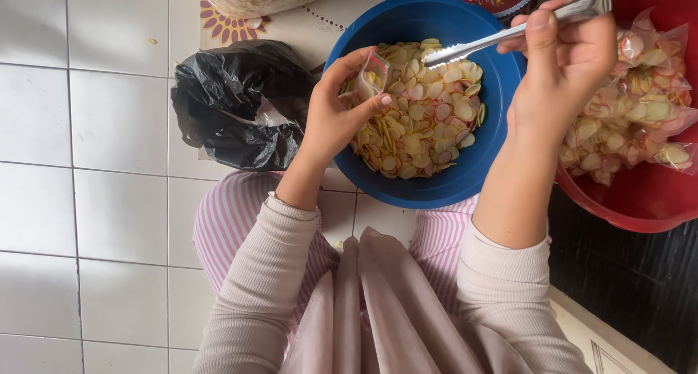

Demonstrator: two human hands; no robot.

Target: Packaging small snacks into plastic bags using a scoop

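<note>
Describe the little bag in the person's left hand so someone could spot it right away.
Start at the big blue bowl of pale sliced chips on the white tiled floor. At its left rim, the left hand holds up a small clear plastic bag, open toward the metal tongs. Unlike the filled bags in the red tub, it looks nearly empty.

White square floor tiles point(94, 119) with thin grey grout lines, evenly lit by soft daylight. Patterned mat point(240, 21) with a purple-and-yellow flower print at top. Dark ribbed mat point(625, 272) at lower right, beside a pale edge.
</note>
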